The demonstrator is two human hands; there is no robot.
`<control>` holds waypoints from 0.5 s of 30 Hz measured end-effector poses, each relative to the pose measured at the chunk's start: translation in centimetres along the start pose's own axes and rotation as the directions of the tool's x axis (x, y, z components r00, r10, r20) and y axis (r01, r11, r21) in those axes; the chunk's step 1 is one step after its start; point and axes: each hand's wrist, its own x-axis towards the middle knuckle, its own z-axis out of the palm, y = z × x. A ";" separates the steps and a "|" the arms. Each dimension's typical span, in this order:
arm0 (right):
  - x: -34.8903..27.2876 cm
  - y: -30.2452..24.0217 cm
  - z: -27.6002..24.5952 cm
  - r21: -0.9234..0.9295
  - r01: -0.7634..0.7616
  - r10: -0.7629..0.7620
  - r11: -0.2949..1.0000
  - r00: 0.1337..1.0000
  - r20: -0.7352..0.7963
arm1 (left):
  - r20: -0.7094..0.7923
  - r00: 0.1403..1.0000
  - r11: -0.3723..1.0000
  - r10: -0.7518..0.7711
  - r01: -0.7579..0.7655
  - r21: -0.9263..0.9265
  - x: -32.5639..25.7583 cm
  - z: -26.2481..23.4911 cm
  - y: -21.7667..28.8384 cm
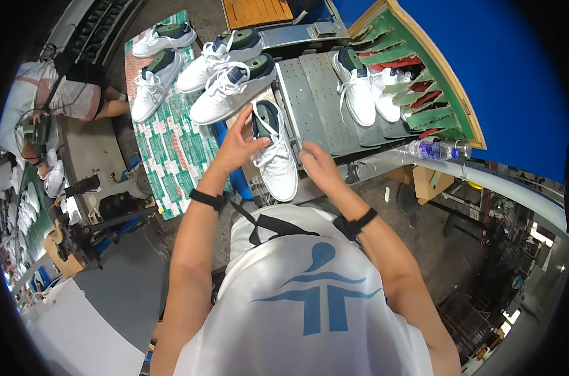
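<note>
A white lace-up sneaker (277, 163) with a dark green last inside stands upright in front of me, toe toward my body. My left hand (237, 145) grips it at the collar, thumb by the tongue and fingers along its left side. Just right of the sneaker is my right hand (320, 166), its fingers curled in. Whether anything is between those fingertips is hidden. White laces lie loosely over the sneaker's upper. Close beyond my left hand, another white sneaker (225, 100) rests with its laces hanging loose.
More white sneakers (149, 94) stand on a green-and-white taped board (171, 163) at left. Two sneakers (359, 94) ride a perforated metal conveyor (319, 69), beside an opening with green strip flaps (432, 116). A plastic bottle (438, 150) lies on the metal edge. A person (65, 94) works at far left.
</note>
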 end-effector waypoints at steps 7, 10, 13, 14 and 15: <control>0.4 -3.5 3.1 0.393 -0.499 0.372 0.772 0.857 0.356 | -0.487 0.869 0.991 -0.091 0.127 0.042 -4.6 3.4 -1.9; 0.3 -5.5 3.0 0.376 -0.517 0.332 0.769 0.826 0.456 | -0.520 0.826 0.976 -0.218 0.191 -0.105 -6.5 0.5 -1.0; -0.2 -3.8 3.2 0.401 -0.543 0.272 0.738 0.783 0.560 | -0.543 0.810 0.954 -0.220 0.294 0.053 -9.9 -4.5 -1.6; -0.5 -3.3 2.8 0.402 -0.548 0.281 0.734 0.784 0.554 | -0.521 0.820 0.948 -0.238 0.312 0.059 -11.0 -7.2 -2.3; -0.7 -2.5 2.1 0.344 -0.580 0.315 0.739 0.748 0.584 | -0.533 0.818 0.921 -0.216 0.352 0.167 -11.4 -9.0 -0.9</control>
